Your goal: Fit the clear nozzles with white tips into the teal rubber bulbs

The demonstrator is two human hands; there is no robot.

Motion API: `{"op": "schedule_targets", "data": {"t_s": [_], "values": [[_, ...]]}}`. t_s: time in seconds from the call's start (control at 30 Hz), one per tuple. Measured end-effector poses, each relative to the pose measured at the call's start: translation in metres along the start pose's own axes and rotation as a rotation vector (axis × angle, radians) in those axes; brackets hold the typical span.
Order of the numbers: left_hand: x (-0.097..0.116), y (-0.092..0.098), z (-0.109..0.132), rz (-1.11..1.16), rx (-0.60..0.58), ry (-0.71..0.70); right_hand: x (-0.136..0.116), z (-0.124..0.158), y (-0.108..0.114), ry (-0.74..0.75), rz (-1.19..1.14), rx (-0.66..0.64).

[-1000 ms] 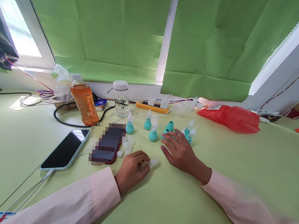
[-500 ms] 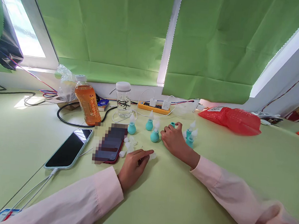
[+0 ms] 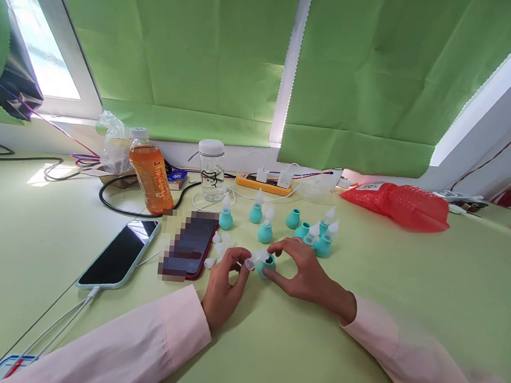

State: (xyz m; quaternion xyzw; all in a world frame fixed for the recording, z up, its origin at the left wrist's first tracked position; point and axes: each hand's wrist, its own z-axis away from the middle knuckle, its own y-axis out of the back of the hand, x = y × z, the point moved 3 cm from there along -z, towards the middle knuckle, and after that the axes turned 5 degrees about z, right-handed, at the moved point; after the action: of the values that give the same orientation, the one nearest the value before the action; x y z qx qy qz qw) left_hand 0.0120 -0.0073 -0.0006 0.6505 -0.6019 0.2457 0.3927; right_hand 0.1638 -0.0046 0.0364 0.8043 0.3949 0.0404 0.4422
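Between the thumb and fingers of my left hand (image 3: 224, 293) is a clear plastic nozzle (image 3: 256, 259), its end at the mouth of a teal rubber bulb (image 3: 266, 269). My right hand (image 3: 304, 273) grips that bulb from the right, the bulb's dark opening facing the nozzle. Whether the nozzle sits inside the opening I cannot tell. Loose clear plastic pieces (image 3: 220, 249) lie just beyond my left hand. Behind my hands stand teal bulbs with clear tips (image 3: 265, 233), more of them in a cluster (image 3: 323, 245) to the right, and two bulbs without tips (image 3: 293, 219).
A dark phone with a red edge (image 3: 190, 248) and a charging phone (image 3: 118, 254) lie to the left. Behind them stand an orange drink bottle (image 3: 152, 176) and a clear water bottle (image 3: 210, 178). An orange power strip (image 3: 256, 183) and a red plastic bag (image 3: 397, 205) are at the back.
My right hand has brought a teal bulb from among the back bulbs toward me and left, to my left hand. My left hand has lifted the nozzle from the table.
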Motion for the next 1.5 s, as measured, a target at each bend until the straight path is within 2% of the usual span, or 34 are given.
{"op": "schedule_targets", "data": {"t_s": [0.1, 0.23, 0.4, 0.5, 0.6, 0.7, 0.8, 0.9, 1.0, 1.2, 1.4, 1.5], "values": [[0.001, -0.002, -0.001, -0.044, -0.066, -0.021, 0.0, 0.002, -0.002, -0.025, -0.143, 0.046], [0.0, -0.004, -0.002, -0.067, -0.09, -0.037, 0.0, 0.002, -0.005, -0.017, -0.294, 0.098], [0.004, -0.008, -0.002, -0.126, -0.212, -0.096, 0.006, 0.005, -0.013, -0.164, -0.449, 0.096], [0.007, -0.011, -0.002, -0.13, -0.147, -0.11, 0.01, 0.008, -0.017, -0.273, -0.526, 0.122], [0.004, -0.016, -0.006, -0.205, -0.082, -0.093, 0.015, 0.01, -0.016, -0.369, -0.596, 0.202], [-0.003, -0.026, -0.01, -0.274, -0.231, 0.011, 0.017, 0.008, -0.01, -0.361, -0.569, 0.227], [-0.002, -0.026, -0.013, -0.273, -0.297, 0.075, 0.018, 0.006, -0.004, -0.319, -0.551, 0.151], [0.008, -0.018, -0.013, -0.294, -0.234, 0.017, 0.019, 0.008, 0.002, -0.31, -0.587, 0.063], [0.015, -0.014, -0.011, -0.308, -0.272, -0.009, 0.019, 0.012, 0.006, -0.283, -0.577, -0.002], [0.009, -0.018, -0.008, -0.302, -0.369, 0.012, 0.021, 0.017, 0.009, -0.118, -0.501, -0.203], [0.007, -0.021, -0.003, -0.337, -0.379, -0.116, 0.017, 0.018, 0.014, -0.024, -0.448, -0.228], [0.007, -0.023, -0.001, -0.428, -0.382, -0.211, 0.015, 0.02, 0.014, -0.004, -0.42, -0.266]]}}
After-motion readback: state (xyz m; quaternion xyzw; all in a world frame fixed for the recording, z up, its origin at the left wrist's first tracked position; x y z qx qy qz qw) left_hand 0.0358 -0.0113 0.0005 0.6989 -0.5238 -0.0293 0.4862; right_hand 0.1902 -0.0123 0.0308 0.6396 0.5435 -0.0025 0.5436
